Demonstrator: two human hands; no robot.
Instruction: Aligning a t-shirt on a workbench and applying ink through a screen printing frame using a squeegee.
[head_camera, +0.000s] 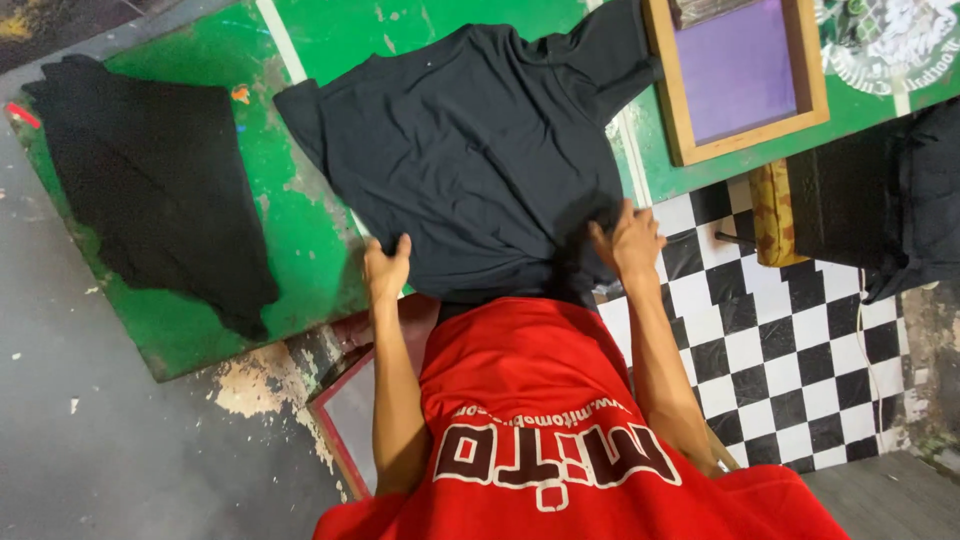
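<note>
A black t-shirt (480, 150) lies spread flat on a worn green table (310, 230), its hem towards me. My left hand (386, 268) is at the hem's left corner, fingers curled on the edge of the fabric. My right hand (628, 240) pinches the hem's right side, where the cloth bunches up under the fingers. My red printed shirt (560, 420) fills the bottom of the view and hides the table's near edge.
A second black cloth (160, 180) lies on the table's left part. A wooden frame with purple mesh (740, 75) sits at the top right. A black-and-white chequered surface (780, 350) is on the right, with a dark bag (880, 200). Another frame (345, 410) leans below the table.
</note>
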